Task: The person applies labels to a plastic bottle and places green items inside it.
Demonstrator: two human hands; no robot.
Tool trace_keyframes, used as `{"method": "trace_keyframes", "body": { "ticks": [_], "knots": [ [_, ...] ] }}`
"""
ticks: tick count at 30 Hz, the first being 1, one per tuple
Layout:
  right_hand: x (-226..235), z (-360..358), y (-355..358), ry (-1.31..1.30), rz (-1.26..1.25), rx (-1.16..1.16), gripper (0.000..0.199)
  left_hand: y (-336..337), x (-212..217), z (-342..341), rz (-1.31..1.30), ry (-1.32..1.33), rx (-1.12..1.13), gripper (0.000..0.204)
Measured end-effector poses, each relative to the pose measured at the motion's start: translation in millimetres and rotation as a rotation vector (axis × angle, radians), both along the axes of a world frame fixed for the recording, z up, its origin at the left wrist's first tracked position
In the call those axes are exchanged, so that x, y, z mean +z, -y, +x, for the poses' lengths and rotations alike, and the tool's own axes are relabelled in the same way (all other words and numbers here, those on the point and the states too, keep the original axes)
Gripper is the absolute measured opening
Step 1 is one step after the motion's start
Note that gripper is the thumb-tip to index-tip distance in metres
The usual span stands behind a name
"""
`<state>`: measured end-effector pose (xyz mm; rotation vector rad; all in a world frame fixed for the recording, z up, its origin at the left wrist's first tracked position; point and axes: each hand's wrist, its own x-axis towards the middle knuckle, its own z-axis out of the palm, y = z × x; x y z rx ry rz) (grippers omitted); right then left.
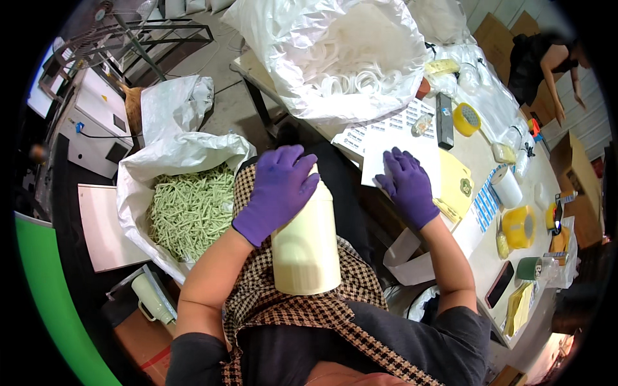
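Note:
A pale yellow cylindrical bottle point(306, 254) rests on my lap over a checked apron. Purple-gloved, my left hand point(277, 186) is closed over the bottle's narrower upper end and hides part of it. My right hand point(410, 186), in a matching glove, lies on a white sheet of paper point(380, 168) at the table's near edge, its fingers stretched out and slightly apart. Beside that hand are yellow cards point(457, 186) and a sheet of printed labels point(404, 122).
A white sack point(187, 151) of short green sticks stands at left. White rings point(360, 80) fill a large plastic bag on the table point(479, 257). Tape rolls point(518, 226) and a phone point(499, 284) lie at right. Another person point(547, 64) is at far right.

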<state>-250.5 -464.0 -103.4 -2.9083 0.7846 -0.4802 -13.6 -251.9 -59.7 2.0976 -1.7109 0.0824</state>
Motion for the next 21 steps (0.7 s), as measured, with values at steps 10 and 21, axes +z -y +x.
{"method": "trace_keyframes", "body": {
  "ticks": [10, 21],
  "knots": [
    [30, 31, 131, 0.083, 0.068, -0.503, 0.071, 124, -5, -32, 0.229, 0.194, -0.489, 0.082],
    [30, 4, 86, 0.244, 0.139, 0.04, 0.042, 143, -24, -44, 0.355, 0.169, -0.455, 0.09]
  ]
}}
